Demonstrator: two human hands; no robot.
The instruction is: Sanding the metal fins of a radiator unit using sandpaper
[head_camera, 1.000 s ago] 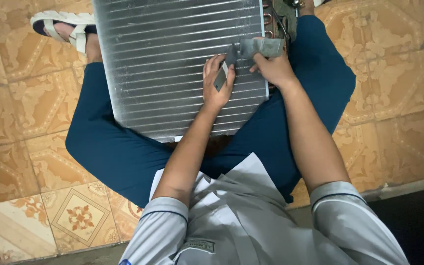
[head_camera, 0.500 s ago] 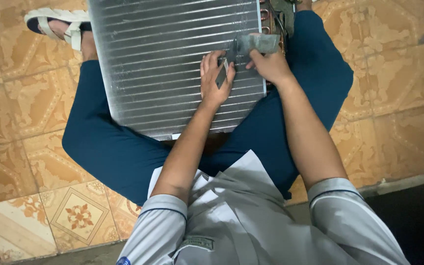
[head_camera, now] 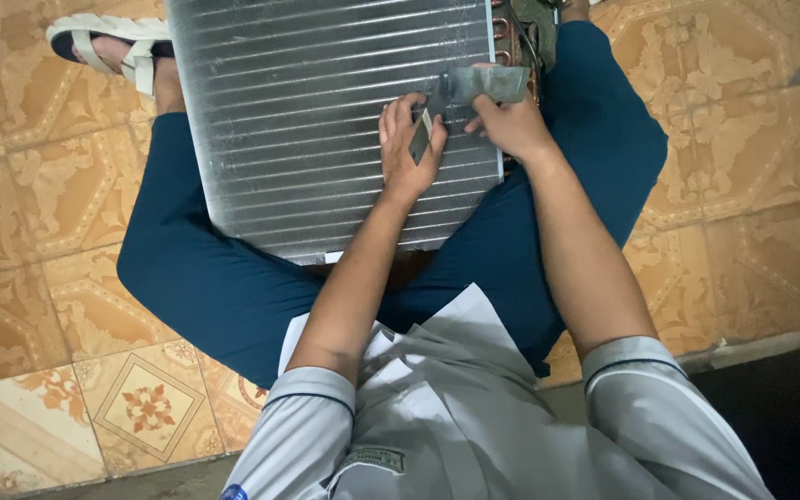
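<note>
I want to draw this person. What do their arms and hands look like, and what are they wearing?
Both arms are bare from above the elbow down. Short light grey sleeves with a thin dark line near each hem cover the upper arms. The left hand and right hand wear no gloves; no rings or watch show.

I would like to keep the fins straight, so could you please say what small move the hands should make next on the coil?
Probably draw the small grey tool a little further along the silver finned metal coil: the left hand pinches it against the fins while the right hand steadies its grey piece.
</note>
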